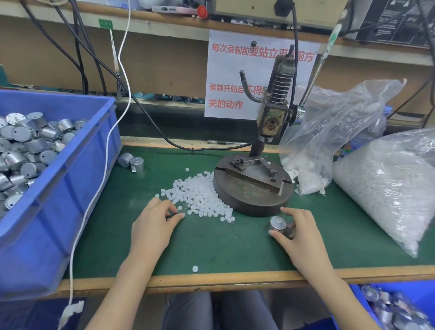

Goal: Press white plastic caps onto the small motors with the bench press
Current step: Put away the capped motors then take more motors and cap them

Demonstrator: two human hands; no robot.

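The right hand [300, 232] is holding a small motor [278, 225] in its grip, white cap showing on top, just near of the bench press [269, 122] base on the green tabletop [221, 244]. The left hand [158, 217] is resting at the near edge of the loose white caps [200, 196], fingers curled; whether its grip is holding a cap cannot be told. A blue bin [75, 172] of motors is sitting at left.
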